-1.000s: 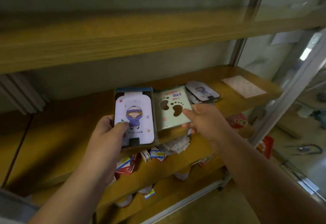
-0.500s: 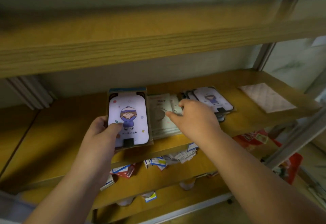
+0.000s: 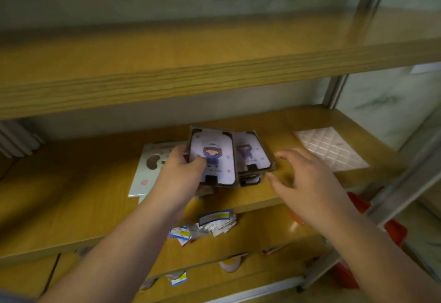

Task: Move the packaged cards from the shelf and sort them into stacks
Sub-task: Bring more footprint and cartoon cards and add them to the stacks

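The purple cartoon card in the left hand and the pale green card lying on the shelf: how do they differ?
The purple card is gripped by the left hand and tilted up off the shelf; the green card lies flat on it, untouched. The purple card shows a cartoon figure in a hat; the green card shows dark footprint shapes. The purple card has rounded corners and a dark frame; the green card looks plain-edged. Both are flat, upright rectangles.

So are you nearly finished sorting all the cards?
Partway, it looks like. Two stacks already sit on the shelf: the green footprint cards on the left and a pile of purple cartoon cards on the right. The left hand holds another purple card pack beside that pile, not yet laid down. The right hand hovers open nearby.
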`<state>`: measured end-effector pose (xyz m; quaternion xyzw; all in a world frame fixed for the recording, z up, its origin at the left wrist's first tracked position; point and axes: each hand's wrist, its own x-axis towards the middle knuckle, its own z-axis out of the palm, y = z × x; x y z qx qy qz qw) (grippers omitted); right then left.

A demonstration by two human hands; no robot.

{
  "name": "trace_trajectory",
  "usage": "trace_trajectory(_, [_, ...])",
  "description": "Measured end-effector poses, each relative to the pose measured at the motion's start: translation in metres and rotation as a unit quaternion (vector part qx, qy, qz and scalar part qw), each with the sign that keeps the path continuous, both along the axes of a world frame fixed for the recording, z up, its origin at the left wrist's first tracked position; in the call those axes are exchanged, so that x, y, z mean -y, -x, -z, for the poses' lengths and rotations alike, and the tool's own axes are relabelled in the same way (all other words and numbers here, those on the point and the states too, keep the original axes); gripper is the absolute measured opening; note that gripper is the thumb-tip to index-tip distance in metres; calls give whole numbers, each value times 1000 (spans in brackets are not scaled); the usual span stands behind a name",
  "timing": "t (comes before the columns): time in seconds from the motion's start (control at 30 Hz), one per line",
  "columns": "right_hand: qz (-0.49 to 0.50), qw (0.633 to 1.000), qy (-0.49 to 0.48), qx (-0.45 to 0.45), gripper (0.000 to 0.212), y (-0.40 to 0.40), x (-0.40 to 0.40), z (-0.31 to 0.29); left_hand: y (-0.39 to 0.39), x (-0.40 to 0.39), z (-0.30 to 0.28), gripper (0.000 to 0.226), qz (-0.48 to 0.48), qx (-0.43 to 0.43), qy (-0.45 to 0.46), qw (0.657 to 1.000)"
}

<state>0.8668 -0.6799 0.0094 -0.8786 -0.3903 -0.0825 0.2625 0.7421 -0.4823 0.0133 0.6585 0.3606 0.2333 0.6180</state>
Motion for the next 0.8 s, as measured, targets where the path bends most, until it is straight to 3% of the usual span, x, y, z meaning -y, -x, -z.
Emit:
trace_trajectory(0.27, [-40,999,0,-17,49,-34,44,7,-69,19,1,15,4,-112,-166,980])
trace_trajectory(0.4, [-68,997,8,-26,49,-44,56,11,-73,26,10,15,5,-207,-294,933])
trace_trajectory(0.53, [-84,996,11,-41,49,-51,65,15,-70,38,11,5,-10,-225,-315,922])
trace_trajectory(0.63, [-101,994,22,-42,47,-56,66,14,-63,45,11,17,-6,-219,-326,919])
trace_trajectory(0.8, [-136,990,21,-33,46,-60,56,9,-38,60,8,39,2,-228,-410,883])
